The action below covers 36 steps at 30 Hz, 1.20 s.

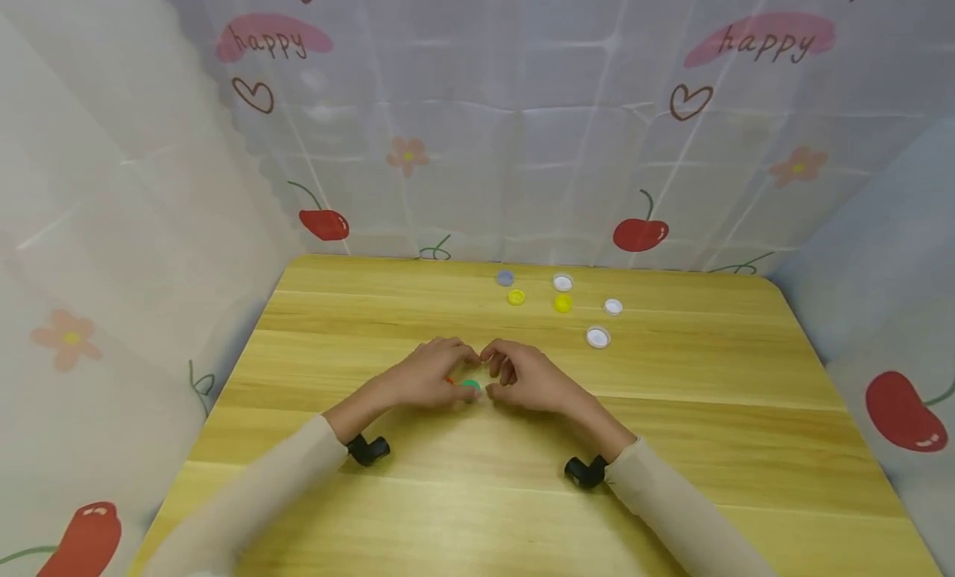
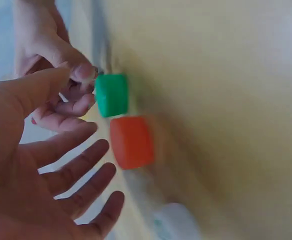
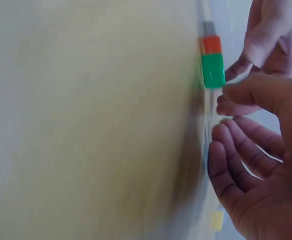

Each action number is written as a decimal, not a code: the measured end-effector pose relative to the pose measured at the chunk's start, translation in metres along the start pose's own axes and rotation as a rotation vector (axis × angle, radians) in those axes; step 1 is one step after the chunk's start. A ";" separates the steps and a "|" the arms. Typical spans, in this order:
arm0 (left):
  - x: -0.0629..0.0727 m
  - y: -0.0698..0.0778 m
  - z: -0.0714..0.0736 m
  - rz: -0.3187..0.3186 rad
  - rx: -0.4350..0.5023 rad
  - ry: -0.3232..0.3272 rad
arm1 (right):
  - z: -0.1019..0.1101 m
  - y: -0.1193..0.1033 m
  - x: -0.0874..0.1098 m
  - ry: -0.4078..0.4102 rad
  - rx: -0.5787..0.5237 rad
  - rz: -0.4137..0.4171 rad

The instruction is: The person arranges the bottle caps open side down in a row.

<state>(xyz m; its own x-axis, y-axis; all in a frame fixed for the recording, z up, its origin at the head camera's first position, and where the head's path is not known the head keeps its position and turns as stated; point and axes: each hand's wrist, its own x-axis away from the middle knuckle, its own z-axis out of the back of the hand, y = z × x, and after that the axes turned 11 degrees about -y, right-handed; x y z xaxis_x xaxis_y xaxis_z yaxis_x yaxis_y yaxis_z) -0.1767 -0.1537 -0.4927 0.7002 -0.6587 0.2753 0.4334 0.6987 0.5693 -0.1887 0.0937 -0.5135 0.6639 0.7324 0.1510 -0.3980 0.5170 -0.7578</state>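
A green cap (image 2: 112, 95) and an orange-red cap (image 2: 132, 142) stand side by side on the table, low round pieces that look like bottle caps. My left hand (image 1: 440, 374) arches beside them, its fingers spread and slightly bent, with nothing pinched. In the head view it partly covers both the green cap (image 1: 471, 385) and the orange-red cap (image 1: 449, 381). Facing it from the other side is my right hand (image 1: 531, 380), fingers loosely bent and gripping nothing. Its thumb tip comes right at the edge of the green cap (image 3: 214, 71) in the right wrist view.
Farther back lie two yellow caps (image 1: 563, 303), a bluish-grey disc (image 1: 505, 278) and several white caps (image 1: 598, 337). A white cap (image 2: 176, 222) stands near the orange-red one. A printed curtain (image 1: 515, 146) borders the wooden table (image 1: 477, 511) at the back and sides.
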 end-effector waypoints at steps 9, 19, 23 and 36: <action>-0.075 -0.008 0.023 -0.001 0.225 0.101 | 0.033 0.036 -0.021 0.320 -0.122 -0.171; -0.132 -0.020 0.025 0.097 0.265 0.234 | 0.047 0.058 -0.045 0.415 -0.168 -0.303; -0.142 -0.020 0.029 0.134 0.207 0.243 | 0.049 0.059 -0.052 0.428 -0.159 -0.305; -0.154 -0.011 0.038 0.152 0.101 0.230 | 0.053 0.058 -0.058 0.477 -0.143 -0.335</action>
<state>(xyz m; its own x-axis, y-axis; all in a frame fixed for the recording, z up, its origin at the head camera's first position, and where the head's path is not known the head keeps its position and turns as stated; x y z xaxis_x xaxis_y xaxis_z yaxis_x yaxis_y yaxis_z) -0.3107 -0.0706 -0.5114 0.8679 -0.4601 0.1871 0.2631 0.7455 0.6124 -0.2840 0.1044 -0.5320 0.9625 0.2433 0.1203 -0.0506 0.5964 -0.8011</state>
